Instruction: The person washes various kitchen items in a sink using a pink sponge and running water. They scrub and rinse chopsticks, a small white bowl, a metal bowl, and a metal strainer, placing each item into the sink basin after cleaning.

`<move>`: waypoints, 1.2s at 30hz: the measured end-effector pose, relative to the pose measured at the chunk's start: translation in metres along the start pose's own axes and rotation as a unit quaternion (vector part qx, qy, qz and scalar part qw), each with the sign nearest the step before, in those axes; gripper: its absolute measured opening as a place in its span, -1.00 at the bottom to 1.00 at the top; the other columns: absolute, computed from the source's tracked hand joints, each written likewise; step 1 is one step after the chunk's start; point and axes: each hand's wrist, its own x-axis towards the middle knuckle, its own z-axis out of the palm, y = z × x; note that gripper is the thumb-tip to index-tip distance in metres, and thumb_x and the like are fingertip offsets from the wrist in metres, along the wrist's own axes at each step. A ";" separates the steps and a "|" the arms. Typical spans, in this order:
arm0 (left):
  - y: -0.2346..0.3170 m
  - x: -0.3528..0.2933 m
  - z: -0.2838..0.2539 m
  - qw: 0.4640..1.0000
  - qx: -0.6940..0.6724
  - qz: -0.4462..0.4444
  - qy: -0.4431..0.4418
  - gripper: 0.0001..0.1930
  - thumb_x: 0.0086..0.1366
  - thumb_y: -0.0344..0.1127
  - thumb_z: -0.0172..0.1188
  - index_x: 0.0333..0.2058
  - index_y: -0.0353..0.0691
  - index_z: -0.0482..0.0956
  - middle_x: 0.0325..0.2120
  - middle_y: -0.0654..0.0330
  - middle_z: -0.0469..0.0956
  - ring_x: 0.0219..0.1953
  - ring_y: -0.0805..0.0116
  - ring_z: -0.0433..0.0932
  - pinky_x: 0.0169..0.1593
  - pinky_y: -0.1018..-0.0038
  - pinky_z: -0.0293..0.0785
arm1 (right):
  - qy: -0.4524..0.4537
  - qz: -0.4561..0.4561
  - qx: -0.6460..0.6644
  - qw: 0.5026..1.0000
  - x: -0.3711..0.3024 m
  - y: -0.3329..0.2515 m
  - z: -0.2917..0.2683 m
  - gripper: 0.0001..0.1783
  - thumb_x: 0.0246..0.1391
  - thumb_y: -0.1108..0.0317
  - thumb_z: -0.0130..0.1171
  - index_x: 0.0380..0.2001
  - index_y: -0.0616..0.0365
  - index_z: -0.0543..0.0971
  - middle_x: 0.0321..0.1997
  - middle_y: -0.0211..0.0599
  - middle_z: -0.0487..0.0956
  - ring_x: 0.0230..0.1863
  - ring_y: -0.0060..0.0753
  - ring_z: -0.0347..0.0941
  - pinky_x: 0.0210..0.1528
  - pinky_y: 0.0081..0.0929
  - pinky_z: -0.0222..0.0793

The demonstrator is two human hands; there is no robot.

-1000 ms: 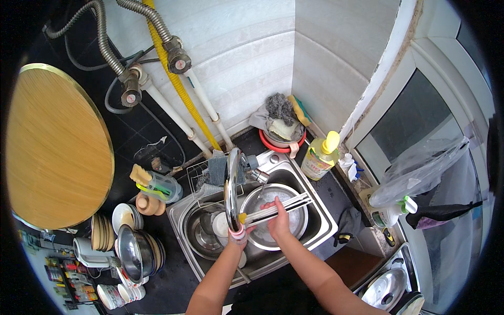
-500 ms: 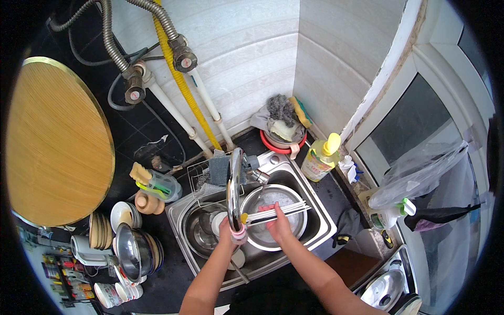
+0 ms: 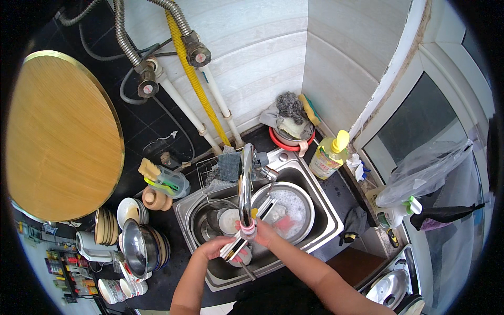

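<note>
A bundle of chopsticks [image 3: 233,249], pale with dark and yellowish ends, slants over the sink beneath the faucet [image 3: 244,189]. My left hand [image 3: 214,249] is closed around the lower end of the bundle. Higher up, my right hand [image 3: 266,234] grips the same chopsticks, with some of its fingers hidden by the spout. A yellow bit shows beside the upper part of the bundle. Behind the hands, a round metal basin [image 3: 311,216] holds sudsy water and a pinkish patch I cannot make out. To its left a steel pot [image 3: 192,227] contains a white bowl [image 3: 229,221].
The double sink [image 3: 328,231] has a wire rack [image 3: 201,173] at its back. A yellow-capped soap bottle [image 3: 328,156] and a red bowl [image 3: 278,140] with scrubbers stand behind right. Stacked dishes, a metal bowl [image 3: 137,249] and a round wooden board [image 3: 63,136] occupy the left.
The chopsticks have swung from nearly level to a steep slant and come nearer to me. My left hand has moved down to their lower end; my right hand has shifted toward the spout.
</note>
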 end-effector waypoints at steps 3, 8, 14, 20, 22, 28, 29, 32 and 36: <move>-0.009 0.009 0.009 0.997 0.064 -0.024 0.024 -0.64 0.19 -0.19 0.08 -0.15 -0.35 0.39 -0.60 0.20 0.46 -0.64 0.41 0.45 -0.56 0.50 0.40 | -0.011 0.015 -0.019 1.000 -0.008 0.007 0.016 -0.60 0.17 0.28 -0.21 0.01 0.30 0.26 0.00 -0.02 0.38 -0.02 -0.21 0.37 0.08 -0.34 0.27; -0.016 0.005 0.024 0.993 0.081 -0.006 0.087 -0.77 0.15 -0.23 0.13 -0.40 -0.27 0.37 -0.70 0.30 0.31 -0.75 0.50 0.29 -0.65 0.55 0.23 | 0.072 -0.057 -0.080 0.993 -0.016 -0.010 0.022 -0.67 0.08 0.27 0.02 -0.13 0.24 0.35 -0.20 -0.18 0.47 -0.17 -0.33 0.45 -0.11 -0.40 0.41; -0.031 -0.011 0.029 0.992 0.089 -0.024 0.092 -0.78 0.15 -0.25 0.14 -0.37 -0.28 0.38 -0.70 0.30 0.32 -0.74 0.50 0.30 -0.65 0.55 0.26 | 0.140 -0.194 -0.125 0.963 -0.027 -0.040 0.023 -0.72 0.01 0.37 0.11 -0.20 0.22 0.38 -0.35 -0.20 0.52 -0.36 -0.32 0.52 -0.31 -0.44 0.47; -0.043 -0.016 0.029 0.988 0.118 0.004 0.096 -0.73 0.19 -0.26 0.09 -0.22 -0.33 0.40 -0.65 0.27 0.38 -0.70 0.48 0.36 -0.62 0.59 0.32 | 0.169 -0.156 -0.327 0.917 -0.024 -0.040 0.010 -0.68 0.08 0.15 0.03 -0.26 0.20 0.47 -0.40 -0.37 0.56 -0.45 -0.52 0.48 -0.41 -0.66 0.35; -0.046 -0.019 0.026 0.996 0.045 0.003 0.076 -0.70 0.21 -0.25 0.06 -0.15 -0.33 0.39 -0.62 0.24 0.41 -0.68 0.46 0.39 -0.60 0.58 0.35 | 0.162 -0.114 -0.296 0.935 -0.033 -0.043 0.024 -0.65 0.11 0.14 -0.01 -0.21 0.21 0.45 -0.34 -0.33 0.55 -0.35 -0.49 0.47 -0.31 -0.61 0.36; -0.049 -0.028 0.022 0.999 0.017 -0.002 0.048 -0.67 0.23 -0.27 0.02 -0.09 -0.33 0.37 -0.49 0.14 0.50 -0.57 0.40 0.48 -0.51 0.52 0.43 | -0.016 -0.076 -0.120 0.990 -0.032 -0.038 0.023 -0.69 0.11 0.33 -0.02 -0.09 0.24 0.40 -0.14 -0.24 0.47 -0.10 -0.43 0.39 -0.06 -0.49 0.33; -0.050 -0.028 0.022 0.998 0.025 -0.003 0.055 -0.68 0.22 -0.27 0.03 -0.10 -0.33 0.37 -0.48 0.13 0.51 -0.55 0.39 0.49 -0.49 0.51 0.44 | -0.053 -0.065 -0.108 0.991 -0.031 -0.038 0.021 -0.69 0.10 0.37 -0.01 -0.08 0.24 0.39 -0.11 -0.23 0.45 -0.08 -0.43 0.38 -0.03 -0.48 0.32; -0.052 -0.029 0.021 0.997 0.037 -0.013 0.067 -0.68 0.20 -0.29 0.07 -0.12 -0.33 0.38 -0.45 0.11 0.52 -0.53 0.38 0.51 -0.45 0.50 0.45 | -0.015 -0.070 -0.130 0.989 -0.034 -0.037 0.025 -0.68 0.06 0.42 0.04 -0.08 0.23 0.40 -0.16 -0.26 0.48 -0.12 -0.45 0.40 -0.07 -0.49 0.34; -0.055 -0.027 0.020 0.998 0.041 -0.002 0.056 -0.69 0.16 -0.31 0.12 -0.15 -0.32 0.39 -0.44 0.11 0.53 -0.53 0.36 0.52 -0.44 0.49 0.46 | 0.033 -0.090 -0.167 0.981 -0.039 -0.035 0.037 -0.67 0.06 0.39 0.04 -0.07 0.24 0.39 -0.20 -0.29 0.50 -0.17 -0.47 0.43 -0.10 -0.54 0.36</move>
